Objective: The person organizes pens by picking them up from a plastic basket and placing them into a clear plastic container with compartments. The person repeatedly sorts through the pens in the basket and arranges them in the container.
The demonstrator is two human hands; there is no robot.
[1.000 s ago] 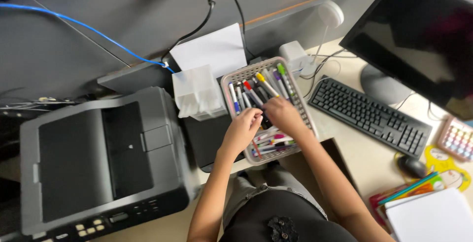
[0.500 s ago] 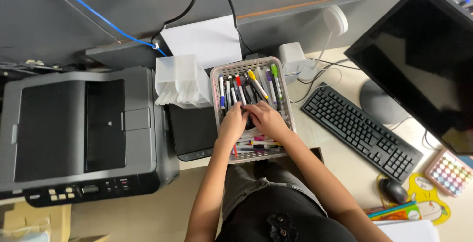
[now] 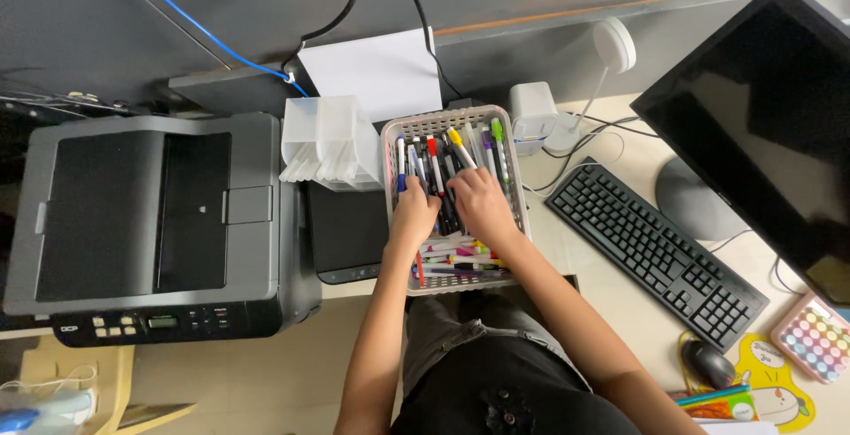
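Both my hands are down inside the white plastic basket (image 3: 522, 189) that sits on the desk right in front of me, and the basket is packed with pens and markers (image 3: 447, 156). My left hand (image 3: 414, 214) rests on the left half of the heap, knuckles up, fingers curled down into the pens; my right hand (image 3: 480, 202) lies just beside it toward the middle, almost touching it, fingers likewise bent in among the barrels. From above I see only the backs of both hands, so I cannot tell whether either one is actually pinching a pen or just pressing on the pile. At the far end of the basket the pens stand side by side with their caps pointing away from me, in blue, red, yellow, purple and green; at the near end, under my wrists, more pens (image 3: 453, 258) lie crosswise. To the left of the basket stands a clear plastic organizer (image 3: 326, 141), and under it a flat black device (image 3: 347, 227); further left is a big grey printer (image 3: 150, 214). A white sheet of paper (image 3: 376, 70) stands up behind the basket. To the right are a small white box (image 3: 533, 116), a white desk lamp (image 3: 611, 50), a black keyboard (image 3: 653, 254), a dark monitor (image 3: 761, 125), a black mouse (image 3: 710, 364) and a pastel calculator (image 3: 816, 338).
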